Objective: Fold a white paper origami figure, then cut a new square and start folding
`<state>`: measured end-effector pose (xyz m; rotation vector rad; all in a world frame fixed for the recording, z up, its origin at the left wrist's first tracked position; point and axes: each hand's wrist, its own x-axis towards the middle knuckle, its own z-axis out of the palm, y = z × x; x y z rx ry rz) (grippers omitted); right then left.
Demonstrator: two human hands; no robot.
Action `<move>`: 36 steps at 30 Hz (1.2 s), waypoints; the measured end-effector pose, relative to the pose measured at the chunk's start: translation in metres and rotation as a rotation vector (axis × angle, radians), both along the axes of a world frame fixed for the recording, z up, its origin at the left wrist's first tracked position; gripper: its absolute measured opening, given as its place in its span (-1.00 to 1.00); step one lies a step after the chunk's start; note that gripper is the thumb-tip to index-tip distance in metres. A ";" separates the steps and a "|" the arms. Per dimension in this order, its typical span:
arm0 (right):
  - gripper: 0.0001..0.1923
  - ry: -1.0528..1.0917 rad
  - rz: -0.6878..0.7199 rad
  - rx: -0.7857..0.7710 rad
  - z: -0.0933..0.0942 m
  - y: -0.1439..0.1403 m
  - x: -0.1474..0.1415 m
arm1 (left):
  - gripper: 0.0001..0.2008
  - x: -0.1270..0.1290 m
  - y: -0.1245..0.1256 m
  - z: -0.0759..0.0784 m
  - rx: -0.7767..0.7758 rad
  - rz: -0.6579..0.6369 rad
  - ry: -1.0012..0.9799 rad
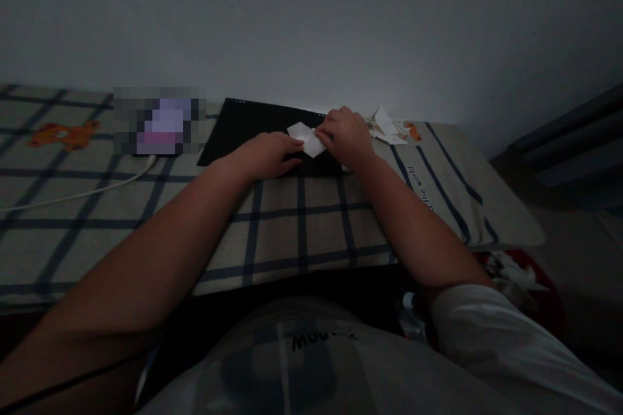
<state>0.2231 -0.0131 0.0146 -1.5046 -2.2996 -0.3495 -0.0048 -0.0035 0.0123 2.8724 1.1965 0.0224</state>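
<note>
A small piece of folded white paper [307,138] with angular edges lies on a flat black sheet or board [253,122]. My left hand [269,154] holds the paper's left side with its fingertips, the thumb lower and a little apart. On the right side, the fingers of my right hand [347,137] are pinched together at the paper's edge. That hand hides the board's right end. Just past it sit several loose white paper scraps [388,124], some of them folded.
The board lies on a checked tablecloth [277,227] against a grey wall [311,26]. To the left is a lit phone [165,123], partly blurred, with a white cable [92,194]. Below the table's right edge stand a red bin [549,292] with crumpled paper and a clear bottle [411,318].
</note>
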 end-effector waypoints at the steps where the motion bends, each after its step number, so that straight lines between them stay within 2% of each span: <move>1: -0.65 -0.011 0.009 0.002 0.001 -0.001 0.000 | -0.45 0.000 -0.001 0.001 0.004 0.005 0.004; 11: -0.65 -0.099 0.059 -0.035 0.009 -0.006 0.001 | -0.45 0.000 -0.003 0.004 0.020 0.032 0.007; 19: -0.67 -0.140 0.163 -0.095 0.010 -0.010 0.001 | -0.45 -0.001 -0.003 0.003 0.045 0.026 0.022; 27: -0.62 -0.186 0.136 -0.097 -0.003 -0.006 0.002 | -0.42 -0.006 0.005 -0.001 -0.008 -0.008 -0.024; 31: -0.65 -0.183 0.108 -0.092 -0.008 -0.004 0.001 | -0.49 -0.012 0.010 0.001 -0.058 -0.071 -0.036; 36: -0.69 -0.165 0.088 -0.065 -0.007 -0.005 -0.001 | -0.46 -0.009 0.005 0.005 -0.067 -0.089 0.014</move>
